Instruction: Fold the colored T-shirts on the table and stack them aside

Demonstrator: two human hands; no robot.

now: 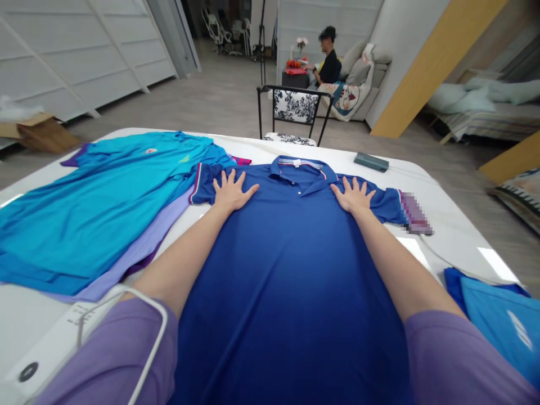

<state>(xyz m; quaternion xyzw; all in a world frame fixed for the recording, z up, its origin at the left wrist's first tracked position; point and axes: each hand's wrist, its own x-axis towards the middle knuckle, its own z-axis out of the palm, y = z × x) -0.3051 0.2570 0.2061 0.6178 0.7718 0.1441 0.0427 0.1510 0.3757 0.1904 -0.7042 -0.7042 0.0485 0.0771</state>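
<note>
A dark blue polo shirt (291,270) lies flat and face up on the white table (442,219), collar away from me. My left hand (231,190) rests flat on its left shoulder with the fingers spread. My right hand (353,196) lies flat on the other shoulder, fingers spread too. Neither hand holds anything. Both short sleeves stick out sideways past my hands.
A pile of turquoise and lilac shirts (97,214) covers the table's left side. Another turquoise shirt (502,320) lies at the near right. A dark flat case (371,162) sits at the far edge, behind it a black-framed chair (293,109). A person (327,59) sits on a far sofa.
</note>
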